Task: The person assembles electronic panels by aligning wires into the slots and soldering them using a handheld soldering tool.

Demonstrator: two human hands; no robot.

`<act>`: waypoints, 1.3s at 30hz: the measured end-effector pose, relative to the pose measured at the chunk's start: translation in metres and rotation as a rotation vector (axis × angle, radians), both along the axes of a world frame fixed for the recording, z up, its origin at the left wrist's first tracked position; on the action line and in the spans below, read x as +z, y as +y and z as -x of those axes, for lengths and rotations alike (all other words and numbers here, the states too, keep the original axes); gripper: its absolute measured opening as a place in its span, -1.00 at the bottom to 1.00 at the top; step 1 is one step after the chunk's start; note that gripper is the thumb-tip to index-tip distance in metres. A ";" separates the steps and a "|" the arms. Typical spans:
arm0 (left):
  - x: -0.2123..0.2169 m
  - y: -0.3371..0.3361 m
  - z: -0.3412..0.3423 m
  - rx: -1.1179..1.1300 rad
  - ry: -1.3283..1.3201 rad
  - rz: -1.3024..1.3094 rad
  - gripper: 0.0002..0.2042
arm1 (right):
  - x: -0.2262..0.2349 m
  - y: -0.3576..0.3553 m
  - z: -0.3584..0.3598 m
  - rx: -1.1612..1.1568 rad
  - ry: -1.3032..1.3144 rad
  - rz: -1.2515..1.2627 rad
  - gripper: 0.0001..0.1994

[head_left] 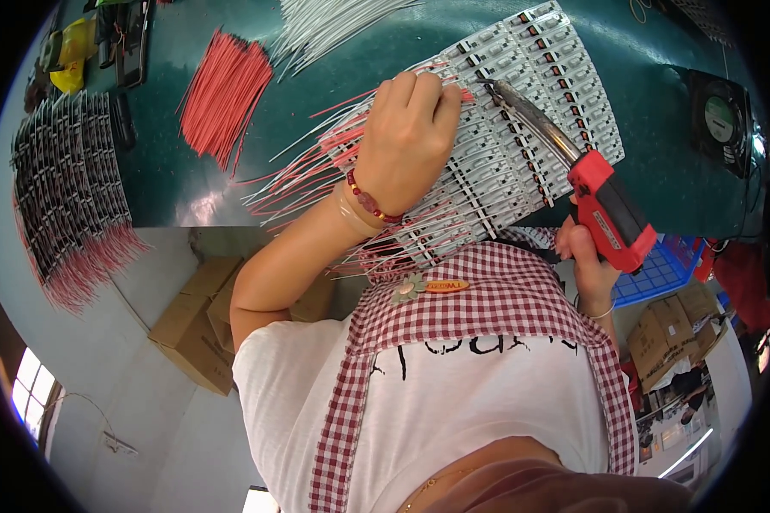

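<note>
A slanted panel of small white circuit boards (530, 94) lies on the green table (158, 184), reaching over its near edge toward my apron. My left hand (409, 137) is closed over the panel, and a red wire (466, 96) shows at its fingertips. Red and white wires (308, 175) trail leftward from the boards under this hand and wrist. In my right hand (586, 261) is a red and black soldering gun (607, 205), gripped by its handle. Its dark metal tip touches or hovers just above the boards, right of my left fingertips; which one, I cannot tell.
A bundle of red wires (225, 94) and one of white wires (329, 26) lie farther back. At the left, wired panels (68, 179) overhang the edge. A black fan (720, 120) stands at the right. Cardboard boxes (197, 316) and a blue crate (654, 274) sit below table level.
</note>
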State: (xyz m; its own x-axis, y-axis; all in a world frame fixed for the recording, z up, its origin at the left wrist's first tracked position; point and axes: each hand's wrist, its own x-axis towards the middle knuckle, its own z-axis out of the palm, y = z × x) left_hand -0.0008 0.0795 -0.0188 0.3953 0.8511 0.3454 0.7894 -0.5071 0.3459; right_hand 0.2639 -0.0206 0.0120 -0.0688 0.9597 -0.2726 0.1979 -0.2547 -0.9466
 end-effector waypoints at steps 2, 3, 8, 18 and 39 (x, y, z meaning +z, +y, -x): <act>0.000 0.000 0.000 0.006 0.028 -0.010 -0.75 | 0.000 0.000 0.000 -0.006 0.007 0.013 -0.61; 0.001 0.000 0.000 0.006 0.028 -0.009 -0.75 | 0.001 -0.001 0.000 -0.007 0.022 0.022 -0.60; 0.007 0.002 0.002 0.000 0.069 -0.053 -0.73 | 0.000 -0.007 -0.002 -0.035 0.061 0.056 -0.59; 0.004 -0.007 -0.001 -0.040 -0.011 0.017 -0.72 | -0.004 -0.014 -0.008 0.004 0.006 0.078 -0.66; 0.006 -0.008 -0.001 -0.039 0.026 0.042 -0.75 | -0.017 -0.022 -0.013 0.052 -0.071 -0.004 -0.62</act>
State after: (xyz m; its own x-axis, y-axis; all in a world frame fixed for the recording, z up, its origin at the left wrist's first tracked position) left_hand 0.0004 0.0717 -0.0124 0.4369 0.8483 0.2991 0.7783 -0.5232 0.3471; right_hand 0.2773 -0.0422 -0.0047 -0.0989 0.9564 -0.2748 0.2778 -0.2386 -0.9305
